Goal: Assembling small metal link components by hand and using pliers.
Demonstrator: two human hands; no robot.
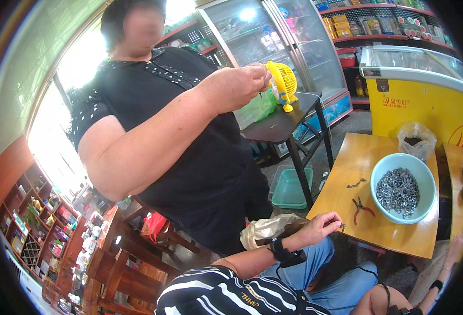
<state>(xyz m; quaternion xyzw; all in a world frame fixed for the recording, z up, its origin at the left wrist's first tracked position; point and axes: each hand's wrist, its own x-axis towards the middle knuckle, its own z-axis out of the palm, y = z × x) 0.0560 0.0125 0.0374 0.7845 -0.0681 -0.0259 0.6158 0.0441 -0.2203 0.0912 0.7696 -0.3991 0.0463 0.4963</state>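
At the near edge of a wooden table [341, 163], my left hand [320, 228] pinches a small dark metal piece [342, 227] between thumb and fingers. Pliers [362, 210] with red handles lie just beyond it, beside a short strip of metal links [356, 183]. Grey metal links [398, 192] fill much of a light blue bowl [425, 210]. My right arm [373, 303], with a black strap, shows at the bottom edge; its hand cannot be made out. Another hand [456, 245] by the right edge touches a second wooden surface; whose it is, I cannot tell.
A standing person [184, 121] holds both hands together near a yellow fan [283, 81] on a black table [278, 126]. A plastic bag [415, 139] with dark contents sits behind the bowl. A green basin [293, 188] is on the floor, near a yellow freezer [420, 105].
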